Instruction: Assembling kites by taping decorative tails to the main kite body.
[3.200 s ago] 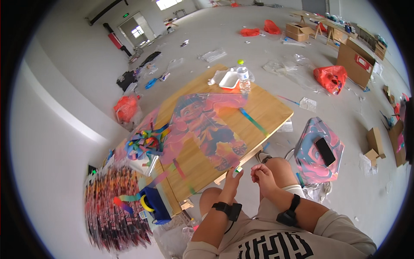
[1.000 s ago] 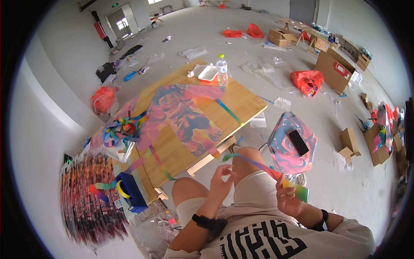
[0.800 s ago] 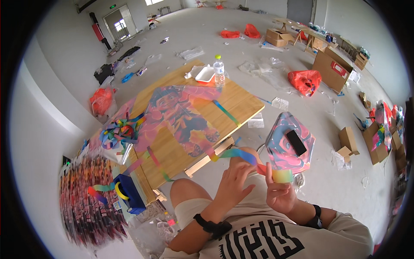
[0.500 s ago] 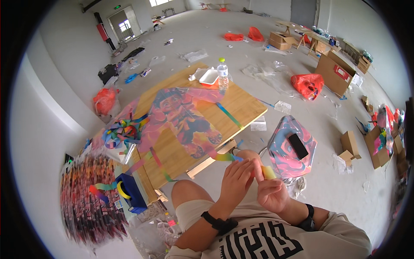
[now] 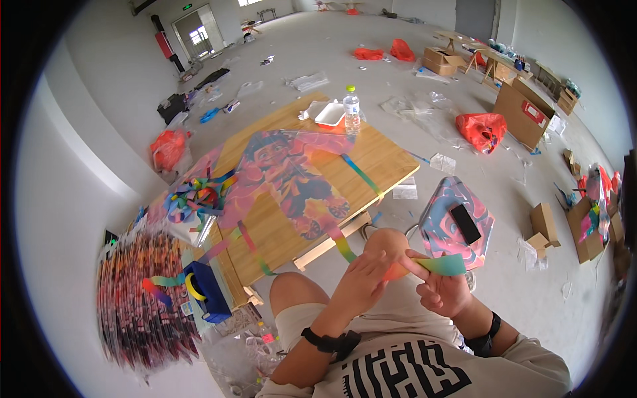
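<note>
Head view: the left hand (image 5: pixel 363 282) pinches the rainbow ribbon strip (image 5: pixel 438 266) above the knee, and the right hand (image 5: pixel 443 292) grips its far end. The strip trails from the kite (image 5: pixel 285 176) on the wooden board (image 5: pixel 378 156).

Even daylight fills my view, brightest at the top of the frame where the doorway (image 5: pixel 198 30) glows washed out. Shadows stay soft and faint. The fisheye bends the wooden board (image 5: pixel 381 156) edges and rings everything in black. At lower left the stack of kites (image 5: pixel 142 298) smears with blur; my hands at centre stay fairly sharp.
</note>
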`<state>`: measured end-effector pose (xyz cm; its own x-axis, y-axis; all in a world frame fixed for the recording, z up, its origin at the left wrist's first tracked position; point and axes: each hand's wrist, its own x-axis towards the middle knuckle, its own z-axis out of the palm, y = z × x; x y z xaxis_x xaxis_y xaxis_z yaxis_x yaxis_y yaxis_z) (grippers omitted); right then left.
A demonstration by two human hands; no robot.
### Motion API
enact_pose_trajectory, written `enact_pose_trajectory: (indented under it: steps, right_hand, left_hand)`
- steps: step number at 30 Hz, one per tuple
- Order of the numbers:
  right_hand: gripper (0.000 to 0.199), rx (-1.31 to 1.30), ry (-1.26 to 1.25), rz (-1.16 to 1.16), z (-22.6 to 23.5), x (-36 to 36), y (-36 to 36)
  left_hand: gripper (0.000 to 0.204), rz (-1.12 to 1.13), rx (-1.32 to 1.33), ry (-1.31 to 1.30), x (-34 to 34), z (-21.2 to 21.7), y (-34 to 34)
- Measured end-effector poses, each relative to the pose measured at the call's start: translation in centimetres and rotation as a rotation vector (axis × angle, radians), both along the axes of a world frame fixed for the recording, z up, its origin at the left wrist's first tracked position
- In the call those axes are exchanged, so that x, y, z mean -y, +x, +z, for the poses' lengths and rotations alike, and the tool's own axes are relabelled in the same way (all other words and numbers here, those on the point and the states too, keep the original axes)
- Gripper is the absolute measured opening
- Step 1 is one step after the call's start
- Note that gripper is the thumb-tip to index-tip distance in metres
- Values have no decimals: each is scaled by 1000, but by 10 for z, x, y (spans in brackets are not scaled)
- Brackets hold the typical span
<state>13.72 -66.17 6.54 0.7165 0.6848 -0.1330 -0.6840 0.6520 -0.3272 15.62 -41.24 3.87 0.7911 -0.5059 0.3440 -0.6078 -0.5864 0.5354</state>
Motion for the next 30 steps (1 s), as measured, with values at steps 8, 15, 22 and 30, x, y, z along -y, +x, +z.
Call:
enact_pose_trajectory:
  steps: [8,15,22,30]
  right_hand:
    - [79,465,-429,-112,11,-42,0]
    - [85,878,-966,-23,1,-48,13]
    - [92,597,-832,7,-9,-59,17]
    - [79,579,-770,12,-17,-58,11]
  left_hand:
    - [73,129,133,-353,16,29,-14]
    - [59,123,-50,-529,22,27,-14]
    - [51,181,-44,-551,15,1,-10]
    - [49,58,-310,-794,14,-16,-7]
